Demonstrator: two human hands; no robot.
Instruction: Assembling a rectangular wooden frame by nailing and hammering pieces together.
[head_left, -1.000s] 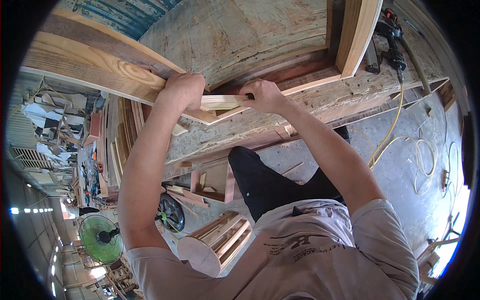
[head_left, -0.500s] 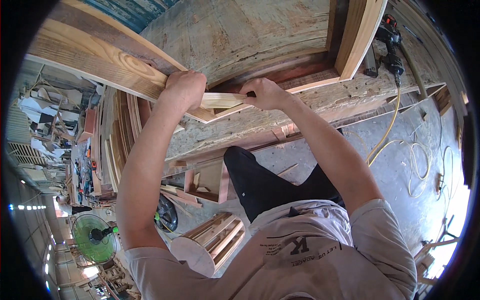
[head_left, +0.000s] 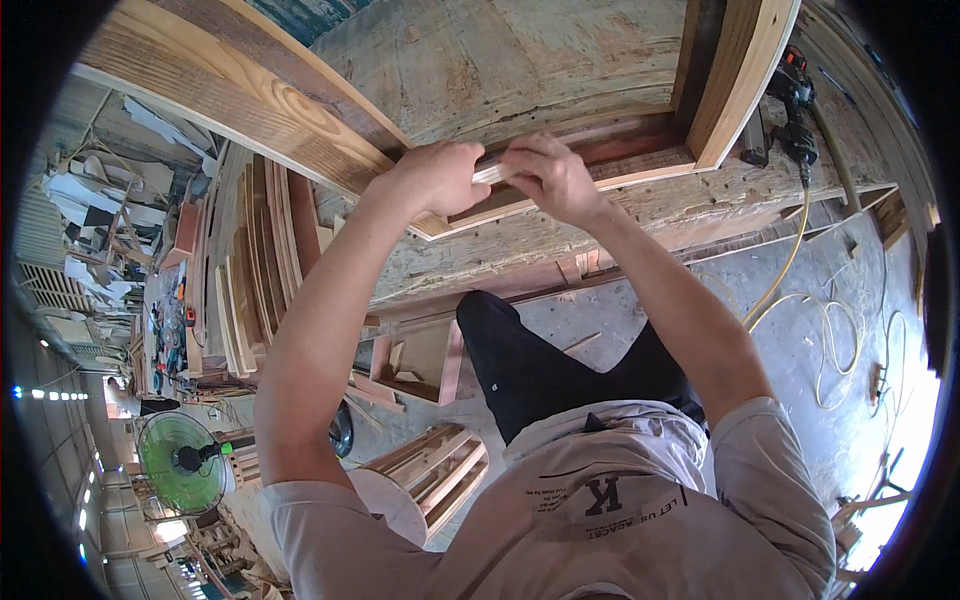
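Both my hands meet at the near edge of a worn wooden workbench (head_left: 540, 60). My left hand (head_left: 435, 175) and my right hand (head_left: 550, 175) are closed on the two ends of a small pale wooden strip (head_left: 487, 172), held against the lower rail of a reddish wooden frame (head_left: 640, 165). A thick light-coloured beam (head_left: 230, 95) runs diagonally from the upper left down to my left hand. A second upright beam (head_left: 740, 75) forms the frame's right side.
A black and red nail gun (head_left: 795, 100) with a yellow hose (head_left: 790, 270) lies on the bench at the right. Stacked boards (head_left: 255, 270) lean at the left. Small wooden boxes (head_left: 420, 360) and a green fan (head_left: 180, 462) stand on the concrete floor.
My hands have drawn closer together on the small strip, so less of it shows between them. The view has shifted slightly left and down.
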